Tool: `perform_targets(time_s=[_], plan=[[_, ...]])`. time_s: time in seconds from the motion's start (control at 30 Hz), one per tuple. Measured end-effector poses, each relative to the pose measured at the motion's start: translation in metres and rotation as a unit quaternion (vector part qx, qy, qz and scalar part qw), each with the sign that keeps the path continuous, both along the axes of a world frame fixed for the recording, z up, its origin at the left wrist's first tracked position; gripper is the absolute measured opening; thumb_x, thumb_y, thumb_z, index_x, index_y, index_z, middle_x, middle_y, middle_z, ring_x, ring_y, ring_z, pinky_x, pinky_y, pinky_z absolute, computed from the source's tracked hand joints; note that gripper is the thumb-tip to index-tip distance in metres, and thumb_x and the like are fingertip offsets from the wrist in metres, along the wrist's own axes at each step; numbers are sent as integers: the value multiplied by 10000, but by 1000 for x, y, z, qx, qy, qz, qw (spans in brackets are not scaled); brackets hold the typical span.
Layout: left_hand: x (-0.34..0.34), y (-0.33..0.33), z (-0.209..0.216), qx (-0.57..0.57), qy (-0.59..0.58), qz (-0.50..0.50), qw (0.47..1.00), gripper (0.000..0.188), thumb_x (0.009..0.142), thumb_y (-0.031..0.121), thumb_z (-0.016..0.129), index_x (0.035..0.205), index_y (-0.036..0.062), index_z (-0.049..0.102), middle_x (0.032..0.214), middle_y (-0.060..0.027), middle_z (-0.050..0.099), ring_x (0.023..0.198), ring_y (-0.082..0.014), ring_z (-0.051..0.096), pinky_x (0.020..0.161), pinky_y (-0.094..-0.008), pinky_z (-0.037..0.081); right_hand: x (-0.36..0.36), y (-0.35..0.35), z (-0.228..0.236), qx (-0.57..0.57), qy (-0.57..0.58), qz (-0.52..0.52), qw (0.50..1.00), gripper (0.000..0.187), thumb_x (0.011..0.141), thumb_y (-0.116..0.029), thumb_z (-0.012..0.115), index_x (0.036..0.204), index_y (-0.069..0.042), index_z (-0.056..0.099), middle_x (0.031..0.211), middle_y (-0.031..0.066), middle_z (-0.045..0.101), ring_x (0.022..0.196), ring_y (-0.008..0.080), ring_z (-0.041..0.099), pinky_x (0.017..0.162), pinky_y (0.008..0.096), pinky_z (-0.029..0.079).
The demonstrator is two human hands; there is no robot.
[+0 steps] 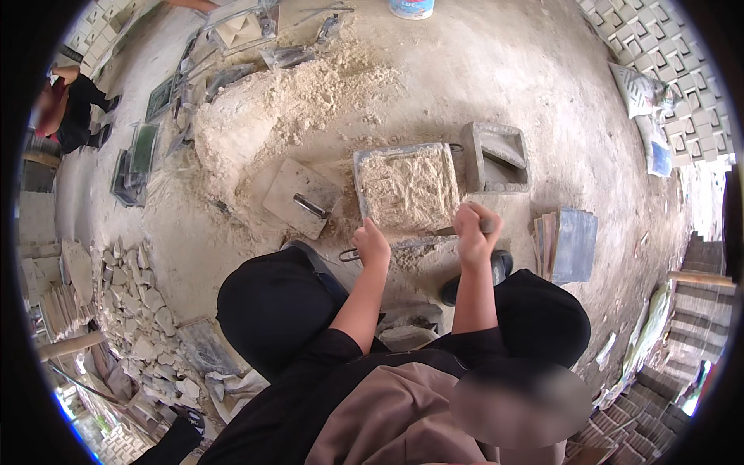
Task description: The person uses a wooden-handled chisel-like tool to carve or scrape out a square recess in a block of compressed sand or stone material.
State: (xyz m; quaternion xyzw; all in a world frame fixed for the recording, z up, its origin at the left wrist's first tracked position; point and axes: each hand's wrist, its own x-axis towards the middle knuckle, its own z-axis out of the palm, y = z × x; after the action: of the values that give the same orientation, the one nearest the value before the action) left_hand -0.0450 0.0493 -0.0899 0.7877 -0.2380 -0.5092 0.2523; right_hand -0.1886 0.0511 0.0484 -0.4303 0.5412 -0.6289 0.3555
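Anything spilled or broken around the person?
Yes: loose pale mix is strewn across the floor, up-left of the square frame, uncontained. Lower left, jagged rubble looks broken, unlike the flat slabs at right. Possibly routine.

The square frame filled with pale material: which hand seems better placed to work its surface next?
Probably the right: the right hand grips a handled tool, its blade at the near edge of the frame. The left hand, by the near-left corner, shows no tool.

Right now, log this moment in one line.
left hand: at frame, near edge; right hand: holding tool; frame: filled with mix; block: right of frame
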Motion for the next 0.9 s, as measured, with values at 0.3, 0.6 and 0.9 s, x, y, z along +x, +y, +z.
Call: perform_targets(time_s=[0.3,0.6,0.9], plan=[[2,-4,-7,-4,-7,4,1000,628,899,465,269,1173,-91,371,1233,-243,318,1098,-370,392,926,-416,321,-5,1,4,-14,-10,8,1000,266,753,-13,449,491,12,409,446,-15,379,415,43,335,379,224,213],[1,-2,-1,14,1,-12,1000,636,895,481,257,1198,-69,359,1247,-233,312,1115,-366,387,923,-410,327,4,-7,-1,-54,92,27,994,296,757,-5,426,483,-25,317,444,-6,340,398,50,286,376,234,185],[0,7,3,15,-10,-3,1000,638,897,486,248,1210,-60,354,1254,-217,307,1103,-367,400,913,-422,336,2,-32,-1,-21,-22,-6,1000,280,743,-10,468,483,3,363,432,-15,365,415,33,307,371,231,188]])
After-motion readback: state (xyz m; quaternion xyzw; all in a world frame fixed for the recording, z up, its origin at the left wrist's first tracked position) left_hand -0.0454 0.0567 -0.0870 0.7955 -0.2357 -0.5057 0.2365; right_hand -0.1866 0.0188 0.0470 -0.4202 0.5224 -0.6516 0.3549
